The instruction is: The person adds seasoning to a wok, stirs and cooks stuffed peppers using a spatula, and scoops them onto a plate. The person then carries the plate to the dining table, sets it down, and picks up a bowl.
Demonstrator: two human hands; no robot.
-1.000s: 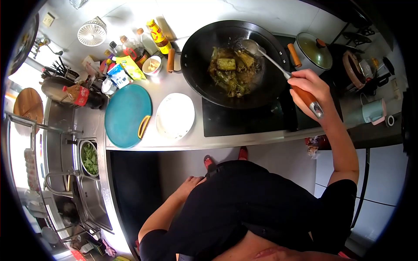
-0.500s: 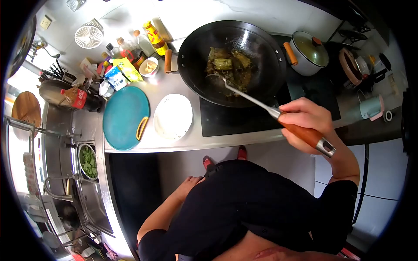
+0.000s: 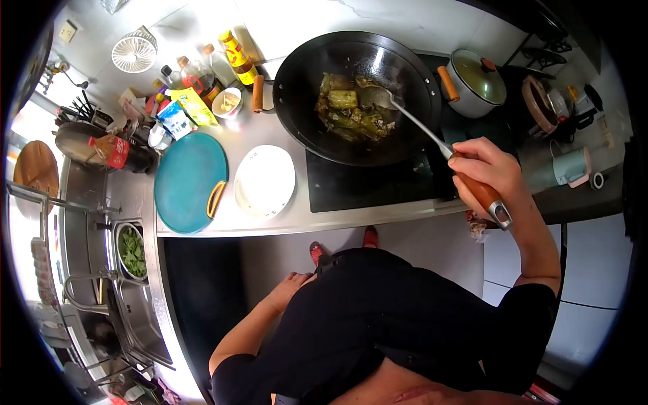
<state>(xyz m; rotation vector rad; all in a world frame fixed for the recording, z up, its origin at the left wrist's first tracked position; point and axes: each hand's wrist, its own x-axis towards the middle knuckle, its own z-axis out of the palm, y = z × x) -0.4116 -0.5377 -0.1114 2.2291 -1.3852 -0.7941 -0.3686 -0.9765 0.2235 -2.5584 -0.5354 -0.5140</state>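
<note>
My right hand (image 3: 487, 174) is closed around the wooden handle of a metal spatula (image 3: 424, 128). The spatula's broad head rests in a large black wok (image 3: 410, 128) on the cooktop, against the right side of the food. That food (image 3: 343, 101) is soft, green-brown pieces that look like eggplant, with small crumbly bits around them. My left hand (image 3: 297, 282) lies against my waist, fingers stretched out and holding nothing.
Left of the wok are a white bowl (image 3: 265, 181), a teal cutting board (image 3: 192, 182) and several sauce bottles (image 3: 237, 57). A lidded pot (image 3: 478, 83) stands to its right. Leafy greens (image 3: 133, 252) sit in a container by the sink (image 3: 145, 317).
The spatula head has moved from the left side of the food to the right, turning the pieces and showing crumbly bits. My right hand has shifted slightly right; my left hand stays put.
</note>
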